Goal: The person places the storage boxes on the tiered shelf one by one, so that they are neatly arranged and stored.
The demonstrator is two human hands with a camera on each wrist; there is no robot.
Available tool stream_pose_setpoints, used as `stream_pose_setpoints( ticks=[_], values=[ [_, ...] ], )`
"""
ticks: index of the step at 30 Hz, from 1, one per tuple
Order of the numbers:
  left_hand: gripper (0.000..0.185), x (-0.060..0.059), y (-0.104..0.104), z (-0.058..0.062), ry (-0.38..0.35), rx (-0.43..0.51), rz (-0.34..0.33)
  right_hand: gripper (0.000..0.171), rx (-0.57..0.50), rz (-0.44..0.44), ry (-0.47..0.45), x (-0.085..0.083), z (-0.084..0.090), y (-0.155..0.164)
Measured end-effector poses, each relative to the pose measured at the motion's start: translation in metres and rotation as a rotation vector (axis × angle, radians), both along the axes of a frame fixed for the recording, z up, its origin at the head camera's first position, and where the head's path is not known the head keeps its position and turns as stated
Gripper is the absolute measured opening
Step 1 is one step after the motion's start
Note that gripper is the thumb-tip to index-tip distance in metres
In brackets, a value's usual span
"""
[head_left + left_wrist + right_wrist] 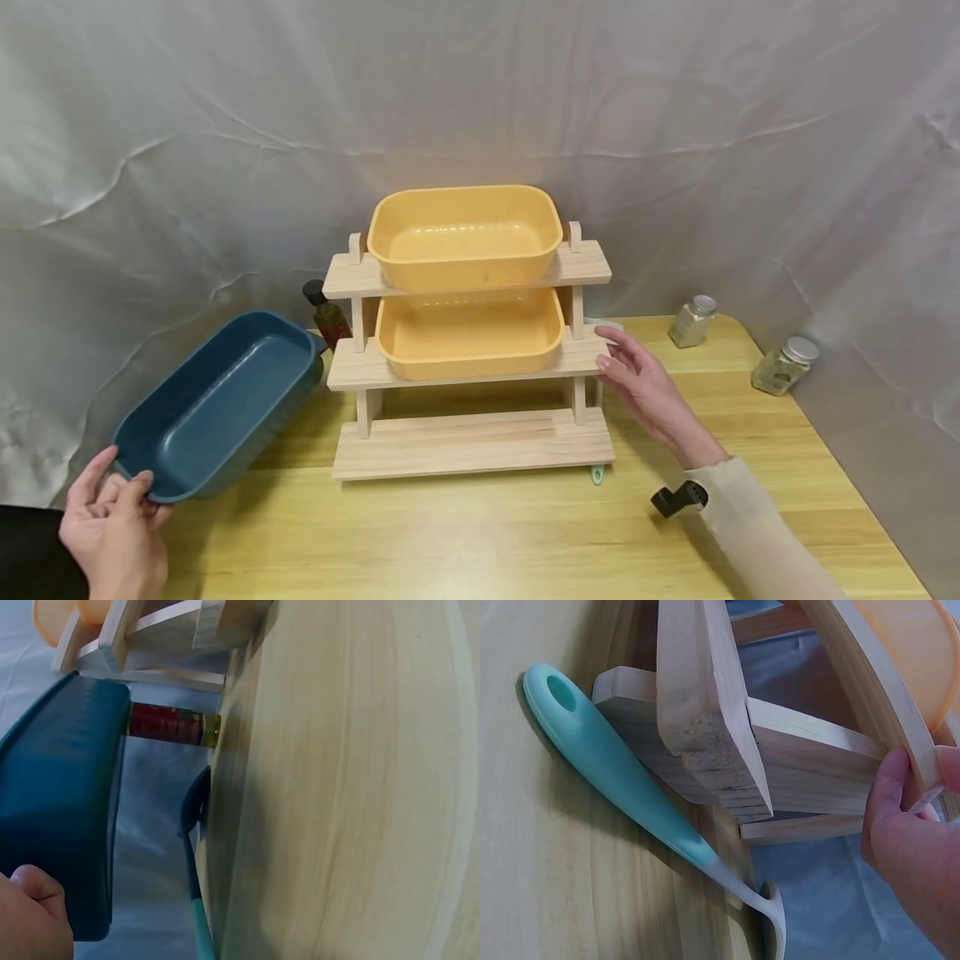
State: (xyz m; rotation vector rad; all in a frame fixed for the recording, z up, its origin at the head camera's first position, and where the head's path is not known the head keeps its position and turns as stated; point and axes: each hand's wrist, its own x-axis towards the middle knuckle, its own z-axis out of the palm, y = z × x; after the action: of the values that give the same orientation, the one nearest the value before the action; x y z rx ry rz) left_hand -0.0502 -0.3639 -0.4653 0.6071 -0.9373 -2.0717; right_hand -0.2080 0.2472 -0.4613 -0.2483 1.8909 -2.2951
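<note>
head view showed us the blue basin (217,404) at the left end of the table (480,533), tipped up with its far end toward the wooden rack (468,367) and its near rim in our left hand (112,533). that hand gripped it, thumb curled over the rim and fingers beneath. in the left wrist view the basin (60,802) hung past the table edge, our thumb (34,889) pressed to its side. its long axis ran diagonally, from our left hand up and right toward the rack's left post, so the rack lay ahead and to the right of the held end. the left hand was plainly the nearer one; the right was well apart from the basin, across the rack.

our right hand (648,392) lay with fingers nearly straight, touching the right end of the rack's middle shelf; in the right wrist view its fingertips (892,780) pressed against the shelf edge (900,720) without closing round it.

two yellow basins sat on the rack, one on the top shelf (465,233) and one on the middle shelf (468,333); the bottom board (472,442) carried nothing we could see. a dark-capped red bottle (327,315) stood between the blue basin and the rack. a teal-handled utensil (615,772) lay just beside the rack's right foot. two spice jars (692,321) (783,365) stood near the table's far right.
</note>
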Motion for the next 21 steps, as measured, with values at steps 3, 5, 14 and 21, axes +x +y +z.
stream_pose_setpoints(
  ticks=[3, 5, 14, 21],
  values=[
    [0.051, 0.0, 0.001, 0.003, 0.036, -0.028, 0.01, 0.053, -0.001, -0.003, 0.002, 0.0, 0.0, 0.0],
    [0.051, 0.0, 0.001, 0.005, 0.042, -0.057, 0.016, 0.053, 0.002, -0.004, 0.003, 0.0, 0.0, 0.0],
    [0.05, 0.008, -0.001, 0.011, 0.077, -0.119, -0.02, 0.054, 0.016, -0.004, 0.013, 0.0, 0.0, -0.001],
    [0.05, 0.011, -0.009, 0.014, 0.047, -0.117, -0.077, 0.054, 0.022, -0.012, 0.017, 0.001, 0.001, -0.001]
  ],
)
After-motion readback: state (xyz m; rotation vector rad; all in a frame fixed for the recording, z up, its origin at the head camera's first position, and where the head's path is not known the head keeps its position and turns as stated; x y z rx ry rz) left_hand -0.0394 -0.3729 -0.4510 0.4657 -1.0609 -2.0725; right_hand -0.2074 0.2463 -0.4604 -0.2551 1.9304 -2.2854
